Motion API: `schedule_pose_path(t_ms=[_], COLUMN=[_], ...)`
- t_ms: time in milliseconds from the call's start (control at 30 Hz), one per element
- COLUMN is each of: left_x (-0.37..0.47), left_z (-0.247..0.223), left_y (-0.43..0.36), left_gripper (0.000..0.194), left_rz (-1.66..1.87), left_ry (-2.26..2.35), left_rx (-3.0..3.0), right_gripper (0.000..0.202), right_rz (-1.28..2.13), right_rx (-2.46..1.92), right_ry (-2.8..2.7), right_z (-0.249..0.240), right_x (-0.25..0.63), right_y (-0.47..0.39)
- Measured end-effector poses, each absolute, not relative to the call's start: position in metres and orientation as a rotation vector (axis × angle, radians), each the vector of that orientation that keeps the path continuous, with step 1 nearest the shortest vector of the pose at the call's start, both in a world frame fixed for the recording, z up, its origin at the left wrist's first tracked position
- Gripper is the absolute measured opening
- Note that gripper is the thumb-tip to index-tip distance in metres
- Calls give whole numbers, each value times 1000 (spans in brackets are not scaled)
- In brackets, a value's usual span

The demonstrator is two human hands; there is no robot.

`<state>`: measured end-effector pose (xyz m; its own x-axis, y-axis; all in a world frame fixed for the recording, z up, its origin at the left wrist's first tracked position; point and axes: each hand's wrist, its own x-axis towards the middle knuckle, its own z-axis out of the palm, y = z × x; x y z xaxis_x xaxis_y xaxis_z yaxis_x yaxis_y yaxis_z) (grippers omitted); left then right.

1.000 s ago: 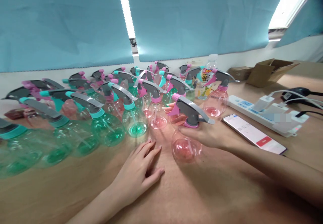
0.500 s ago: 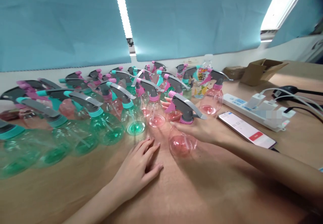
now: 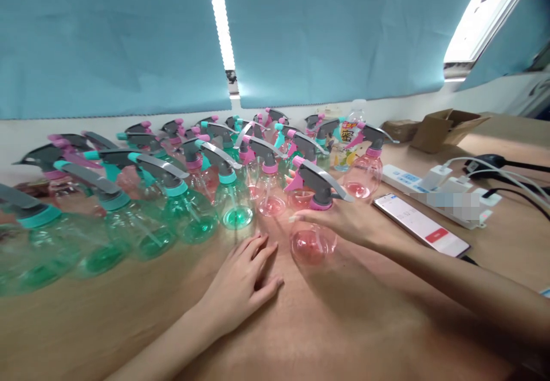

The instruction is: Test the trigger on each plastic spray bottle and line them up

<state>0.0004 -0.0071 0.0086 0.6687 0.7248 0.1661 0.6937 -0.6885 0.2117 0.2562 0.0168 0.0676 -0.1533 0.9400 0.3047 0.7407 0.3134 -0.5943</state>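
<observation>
A pink spray bottle [image 3: 313, 244] with a grey and pink trigger head stands upright on the wooden table [image 3: 335, 329]. My right hand [image 3: 344, 220] is around its neck from the right, thumb in front and other fingertips partly hidden behind the bottle. To the left, my left hand [image 3: 246, 278] rests on the tabletop with its fingers apart, holding nothing. Just beyond it stands a green spray bottle [image 3: 234, 206], and a pink spray bottle [image 3: 271, 195] is beside that one. Several more green and pink bottles fill the left and back of the table.
A phone [image 3: 421, 226] with a lit screen lies right of my right forearm. Behind it is a white power strip [image 3: 401, 178] with plugs and cables. An open cardboard box [image 3: 438, 132] and a clear labelled bottle [image 3: 344, 160] are at the back, before a blue curtain [image 3: 344, 37].
The view has shifted slightly, so the bottles on the left appear farther right. Both hands keep nearly the same pose, my right hand still around the pink bottle's neck.
</observation>
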Motion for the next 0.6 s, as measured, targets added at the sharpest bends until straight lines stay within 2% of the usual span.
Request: schedule_pose_path(t_ms=[167, 267, 600], left_x=[0, -1, 1], left_z=[6, 3, 4], left_y=[-7, -6, -7], left_gripper=[46, 47, 45], left_rz=[421, 446, 449], left_ry=[1165, 1154, 1161], left_rx=[2754, 2751, 2748], right_gripper=[30, 28, 55], right_rz=[386, 396, 324], right_rx=[-1454, -1423, -1486], right_ry=[-1938, -1945, -2060], right_z=[62, 62, 66], right_x=[263, 262, 268], right_y=[14, 14, -1])
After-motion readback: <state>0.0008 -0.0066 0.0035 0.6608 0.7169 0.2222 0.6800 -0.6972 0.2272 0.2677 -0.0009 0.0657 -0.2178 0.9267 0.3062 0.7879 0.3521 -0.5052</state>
